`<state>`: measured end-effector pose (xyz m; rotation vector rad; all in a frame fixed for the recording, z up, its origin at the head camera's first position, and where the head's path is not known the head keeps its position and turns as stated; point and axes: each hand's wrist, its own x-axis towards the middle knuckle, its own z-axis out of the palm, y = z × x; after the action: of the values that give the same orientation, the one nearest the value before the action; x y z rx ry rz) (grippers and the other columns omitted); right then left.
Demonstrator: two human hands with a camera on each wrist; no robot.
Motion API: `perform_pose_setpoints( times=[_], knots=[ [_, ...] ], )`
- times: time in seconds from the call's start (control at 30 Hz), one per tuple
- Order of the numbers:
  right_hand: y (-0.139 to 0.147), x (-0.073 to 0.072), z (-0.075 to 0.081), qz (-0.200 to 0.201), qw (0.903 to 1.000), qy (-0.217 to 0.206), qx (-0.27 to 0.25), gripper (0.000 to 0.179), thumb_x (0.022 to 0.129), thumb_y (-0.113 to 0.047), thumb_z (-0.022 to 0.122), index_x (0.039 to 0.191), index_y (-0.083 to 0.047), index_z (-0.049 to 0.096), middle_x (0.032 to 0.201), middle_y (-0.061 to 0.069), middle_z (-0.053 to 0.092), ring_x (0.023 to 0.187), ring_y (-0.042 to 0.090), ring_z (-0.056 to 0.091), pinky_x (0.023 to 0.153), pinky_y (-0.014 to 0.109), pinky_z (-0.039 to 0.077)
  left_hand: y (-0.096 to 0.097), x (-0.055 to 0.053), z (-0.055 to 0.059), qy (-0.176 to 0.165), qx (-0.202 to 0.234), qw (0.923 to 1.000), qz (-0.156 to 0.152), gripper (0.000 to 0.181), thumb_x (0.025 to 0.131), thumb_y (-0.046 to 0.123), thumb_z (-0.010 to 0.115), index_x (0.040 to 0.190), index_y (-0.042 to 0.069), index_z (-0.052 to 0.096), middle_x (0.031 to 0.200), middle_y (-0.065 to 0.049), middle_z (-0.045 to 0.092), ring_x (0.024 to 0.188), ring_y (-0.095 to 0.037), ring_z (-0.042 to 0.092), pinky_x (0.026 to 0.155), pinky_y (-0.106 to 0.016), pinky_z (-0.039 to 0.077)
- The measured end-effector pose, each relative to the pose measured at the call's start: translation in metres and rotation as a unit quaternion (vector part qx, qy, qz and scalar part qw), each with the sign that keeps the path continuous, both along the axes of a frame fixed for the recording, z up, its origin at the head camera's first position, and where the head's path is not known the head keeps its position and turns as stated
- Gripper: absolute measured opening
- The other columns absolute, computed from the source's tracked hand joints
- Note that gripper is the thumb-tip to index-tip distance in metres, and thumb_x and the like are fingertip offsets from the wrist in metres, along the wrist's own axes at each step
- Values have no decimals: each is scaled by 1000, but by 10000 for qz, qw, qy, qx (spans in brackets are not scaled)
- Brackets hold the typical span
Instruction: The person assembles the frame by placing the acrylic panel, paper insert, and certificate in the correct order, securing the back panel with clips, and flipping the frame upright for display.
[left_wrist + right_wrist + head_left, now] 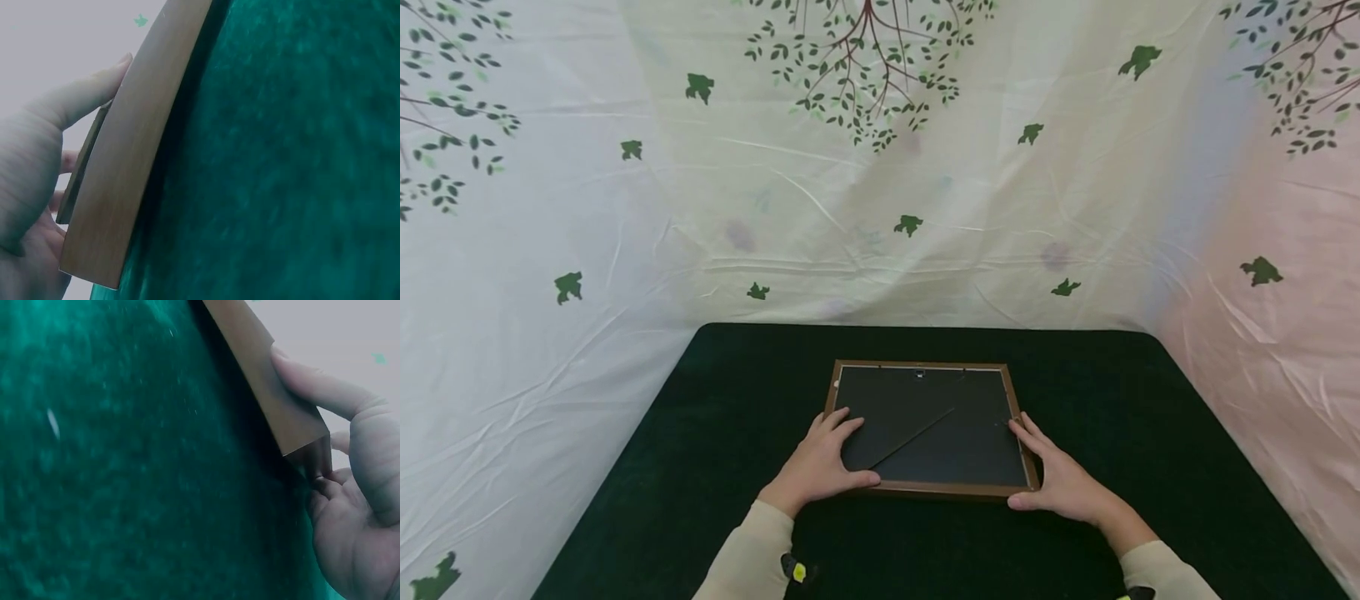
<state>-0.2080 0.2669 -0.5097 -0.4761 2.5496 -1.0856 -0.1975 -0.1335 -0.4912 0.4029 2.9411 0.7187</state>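
Note:
A picture frame [947, 450] with a brown wooden rim lies face down on the dark green cloth, its black backing upward. A small metal hanger [920, 374] sits at the backing's far edge. One slanting edge of a stand flap [917, 435] crosses the backing. My left hand [820, 467] holds the frame's near left corner, thumb along the near rim and fingers over the left side. At the near right corner my right hand [1063, 483] grips the rim, thumb on the near side. The left wrist view shows the flap's end [81, 169] standing slightly off the rim.
The dark green cloth [700, 450] covers a table with rounded far corners. Behind it and at both sides hangs a pale curtain [970, 275] printed with leaves and branches.

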Motion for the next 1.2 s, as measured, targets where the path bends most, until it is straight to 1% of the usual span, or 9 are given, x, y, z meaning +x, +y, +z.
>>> perform_pose_setpoints(
  times=[0.1, 0.23, 0.37, 0.5, 0.67, 0.87, 1.07, 1.2],
  knots=[
    [6, -1, -2, 21, 10000, -90, 24, 112, 72, -50, 80, 156, -19, 12, 160, 16, -8, 140, 51, 2, 100, 74, 17, 6, -1, -1, -33, 10, 10000, -21, 95, 67, 77, 66, 143, 24, 47, 155, -9, 29, 139, -48, 21, 102, -64, 32],
    [6, -1, -4, 76, 9999, -132, -80, 111, 72, -47, 81, 156, -18, 13, 159, 17, -10, 140, 51, 0, 101, 74, 16, 7, 0, -4, -25, 42, 10000, -19, 93, 68, 75, 67, 143, 24, 47, 155, -8, 27, 140, -47, 18, 101, -65, 32],
    [4, 0, -3, 105, 9997, -145, -177, 108, 74, -44, 81, 155, -19, 15, 159, 18, -11, 140, 52, -1, 100, 75, 14, 0, 4, -5, -20, 80, 10000, -21, 93, 69, 73, 68, 145, 24, 43, 157, -9, 21, 141, -42, 20, 104, -61, 32],
    [4, 2, -2, 102, 9995, -191, -210, 105, 75, -43, 80, 155, -21, 16, 159, 17, -12, 140, 52, -3, 100, 75, 14, -10, 9, -4, -116, 129, 9998, 19, 99, 68, 72, 70, 148, 22, 39, 158, -10, 17, 141, -34, 24, 105, -55, 34],
    [4, 4, -3, 102, 9996, -190, -183, 103, 76, -45, 79, 155, -21, 17, 159, 16, -12, 140, 52, -2, 100, 75, 15, -24, 14, -3, -196, 74, 9998, 25, 105, 66, 73, 70, 149, 18, 37, 157, -11, 21, 139, -33, 29, 104, -55, 36],
    [7, 4, -2, 190, 9996, -202, -85, 100, 78, -45, 77, 155, -20, 18, 159, 17, -12, 140, 52, -2, 100, 75, 15, -36, 17, -1, -267, -87, 9996, 67, 100, 68, 72, 70, 147, 18, 41, 155, -12, 27, 138, -33, 31, 103, -55, 36],
    [6, 3, 4, 255, 9994, -150, 189, 99, 78, -48, 77, 154, -19, 20, 159, 18, -12, 139, 53, 1, 99, 74, 19, -40, 18, 2, -326, -154, 9993, -74, 96, 69, 70, 70, 147, 21, 42, 155, -12, 26, 139, -34, 29, 104, -56, 35],
    [5, 2, 6, 254, 9992, -115, 299, 100, 76, -50, 77, 154, -19, 21, 159, 20, -10, 139, 53, 3, 99, 73, 22, -39, 20, 1, -317, -163, 9992, -176, 92, 70, 70, 70, 145, 23, 44, 155, -13, 26, 139, -35, 29, 104, -56, 35]
  ],
)
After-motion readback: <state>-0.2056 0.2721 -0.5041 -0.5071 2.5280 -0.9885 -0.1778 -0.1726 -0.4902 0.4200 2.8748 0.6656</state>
